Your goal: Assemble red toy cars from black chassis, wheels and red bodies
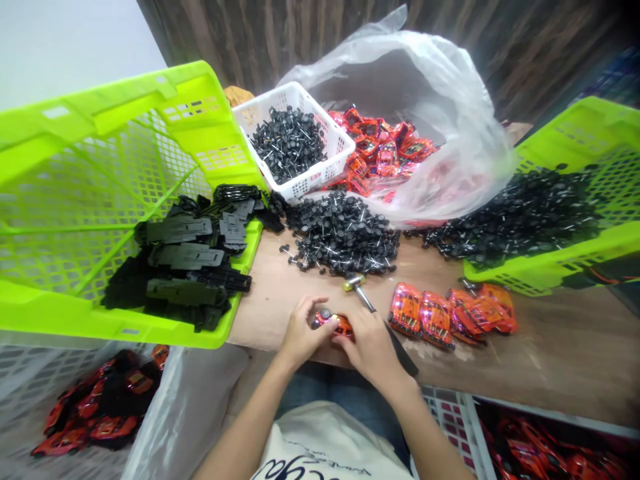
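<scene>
Wood-grain wall (240, 37), 12 o'clock. White panel (75, 40), 10 o'clock. Yellow item (238, 95), partly hidden behind white basket (327, 169), 11 o'clock. Clear bag (480, 127), open, crumpled, 1 o'clock. Green crate (115, 100), mesh-sided, 9 o'clock; second green crate (575, 137), 3 o'clock. Table (550, 360), brown, 4 o'clock.

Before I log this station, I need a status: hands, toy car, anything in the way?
Left hand and right hand: both on toy car. Car orange, partly covered, near table edge. Hammer close by right hand, handle partly hidden.

Behind the toy car (345, 325) lies the wheel pile (345, 233); right, car shells (435, 317); left, chassis plates (185, 257) in a crate (150, 331).
</scene>
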Motion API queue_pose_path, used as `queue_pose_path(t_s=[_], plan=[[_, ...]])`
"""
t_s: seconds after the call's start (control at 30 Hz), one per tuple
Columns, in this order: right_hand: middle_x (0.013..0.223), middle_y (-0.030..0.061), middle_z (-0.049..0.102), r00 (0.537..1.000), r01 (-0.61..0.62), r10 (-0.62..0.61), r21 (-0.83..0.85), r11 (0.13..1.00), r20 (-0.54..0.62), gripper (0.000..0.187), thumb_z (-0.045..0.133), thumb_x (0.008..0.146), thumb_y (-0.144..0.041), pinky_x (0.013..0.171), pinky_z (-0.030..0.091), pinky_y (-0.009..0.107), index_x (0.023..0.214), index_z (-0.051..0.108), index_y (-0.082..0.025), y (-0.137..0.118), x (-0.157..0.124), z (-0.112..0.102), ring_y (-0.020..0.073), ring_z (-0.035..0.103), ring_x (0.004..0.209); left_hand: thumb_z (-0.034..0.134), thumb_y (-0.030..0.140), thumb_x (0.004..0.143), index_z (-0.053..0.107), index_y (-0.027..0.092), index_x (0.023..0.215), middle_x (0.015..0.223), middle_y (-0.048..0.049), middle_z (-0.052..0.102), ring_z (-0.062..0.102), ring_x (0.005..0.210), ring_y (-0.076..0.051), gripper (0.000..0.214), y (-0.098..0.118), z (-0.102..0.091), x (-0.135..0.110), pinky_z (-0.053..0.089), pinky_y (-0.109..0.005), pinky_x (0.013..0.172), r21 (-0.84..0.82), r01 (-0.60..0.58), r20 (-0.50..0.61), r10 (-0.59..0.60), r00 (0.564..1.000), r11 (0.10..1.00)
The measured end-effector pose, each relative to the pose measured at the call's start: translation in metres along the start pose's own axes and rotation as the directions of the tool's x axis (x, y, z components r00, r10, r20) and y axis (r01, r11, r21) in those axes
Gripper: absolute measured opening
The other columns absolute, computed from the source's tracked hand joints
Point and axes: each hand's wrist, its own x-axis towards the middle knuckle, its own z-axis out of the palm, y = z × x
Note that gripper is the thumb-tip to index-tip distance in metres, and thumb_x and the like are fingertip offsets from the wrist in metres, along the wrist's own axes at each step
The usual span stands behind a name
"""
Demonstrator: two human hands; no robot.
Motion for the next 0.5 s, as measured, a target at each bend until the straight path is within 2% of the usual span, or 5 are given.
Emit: queue_pose_path(t_s=[0.07, 0.17, 0.33, 0.43, 0.5], plan=[[0.105, 0.0105, 0.066, 0.999, 0.05, -0.05, -0.074, 0.996, 0.005, 0.029, 0.057, 0.081, -0.022, 0.087, 0.04, 0.041, 0.11, 0.058, -0.019, 0.002, -0.002, 0.002, 0.0258, 0.058, 0.101, 0.069, 0.028, 0.071, 0.065, 0.017, 0.099, 0.1, -0.007, 0.065, 0.06, 0.093, -0.021, 0.03, -0.001, 0.001, 0.001, 0.046, -0.032, 0.086, -0.001, 0.074, 0.023, -0.074, 0.997, 0.997], [0.106, 0.0083, 0.066, 0.999, 0.037, -0.038, -0.05, 0.998, -0.013, 0.027, 0.057, 0.082, -0.025, 0.085, 0.041, 0.038, 0.109, 0.058, -0.02, 0.011, -0.005, 0.002, 0.0234, 0.059, 0.097, 0.067, 0.028, 0.072, 0.066, 0.016, 0.095, 0.093, -0.0053, 0.067, 0.061, 0.085, -0.019, 0.026, 0.001, 0.005, 0.001, 0.046, -0.028, 0.078, -0.065, 0.141, 0.053, -0.138, 0.989, 0.988], [0.087, 0.0087, 0.065, 0.991, 0.05, -0.055, -0.048, 0.998, -0.123, 0.015, 0.049, 0.083, -0.015, 0.077, 0.045, 0.034, 0.091, 0.061, -0.017, 0.023, -0.01, 0.009, 0.0225, 0.059, 0.086, 0.067, 0.03, 0.072, 0.065, 0.015, 0.077, 0.07, -0.0001, 0.062, 0.055, 0.066, -0.014, 0.016, -0.001, 0.009, 0.004, 0.042, -0.023, 0.063, -0.04, 0.124, 0.071, -0.121, 0.99, 0.991], [0.085, 0.0107, 0.065, 0.99, 0.037, -0.04, -0.021, 0.999, -0.133, 0.016, 0.047, 0.081, -0.015, 0.079, 0.046, 0.037, 0.088, 0.061, -0.015, 0.024, -0.007, 0.011, 0.0244, 0.058, 0.086, 0.065, 0.032, 0.074, 0.065, 0.015, 0.078, 0.071, -0.0009, 0.062, 0.056, 0.069, -0.015, 0.018, -0.005, 0.006, 0.006, 0.043, -0.024, 0.066, -0.034, 0.118, 0.07, -0.116, 0.991, 0.992], [0.089, 0.0103, 0.067, 0.995, -0.04, 0.05, 0.111, 0.993, -0.089, 0.017, 0.048, 0.081, -0.018, 0.081, 0.046, 0.038, 0.091, 0.062, -0.015, 0.025, -0.001, 0.008, 0.0246, 0.06, 0.088, 0.069, 0.035, 0.071, 0.064, 0.015, 0.092, 0.086, -0.0039, 0.064, 0.059, 0.08, -0.018, 0.029, -0.004, 0.0, 0.005, 0.046, -0.026, 0.073, -0.09, 0.113, 0.118, -0.103, 0.988, 0.989]])
